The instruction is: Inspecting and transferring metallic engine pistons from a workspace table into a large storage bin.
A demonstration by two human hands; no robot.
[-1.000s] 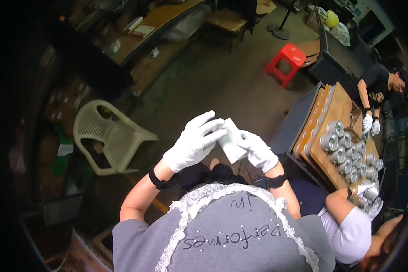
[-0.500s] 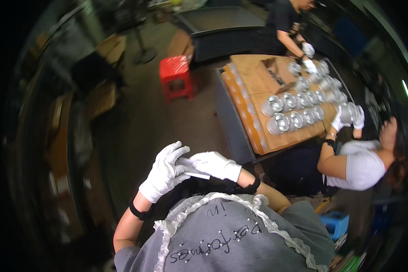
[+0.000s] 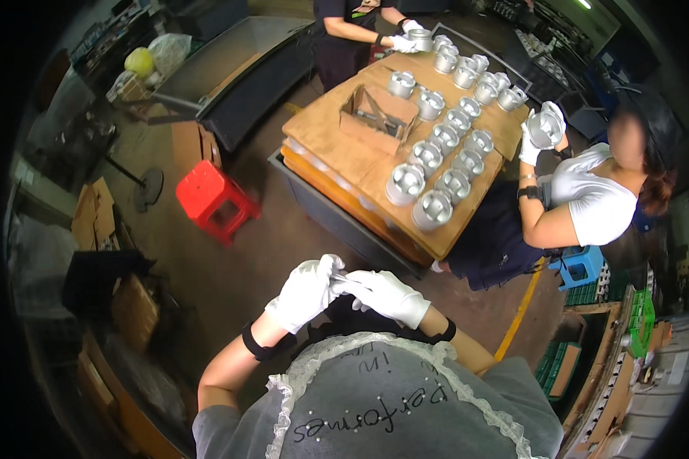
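My left hand [image 3: 305, 294] and my right hand [image 3: 390, 297], both in white gloves with black bands at the wrists, meet in front of my chest. Their fingertips close together around a thin, pale piece [image 3: 340, 278]. Most of it is hidden by the gloves, so its kind cannot be made out. Beyond my hands stands a cardboard-topped stack [image 3: 321, 126] bearing several silver metal pistons [image 3: 406, 183] in rows. An open cardboard box [image 3: 377, 118] with dark metal tools sits among them. Neither of my hands touches the stack.
A red plastic stool [image 3: 216, 200] stands left of the stack. One co-worker [image 3: 589, 191] at the right holds up a piston [image 3: 546, 130]; another [image 3: 352, 34] handles one at the far edge. A grey metal bin [image 3: 237, 84] is behind, a blue stool [image 3: 579, 266] at right.
My view has swung to the right, so the stack appears nearer the middle. My hands have drawn closer together over the thin piece. The right co-worker's piston is now raised.
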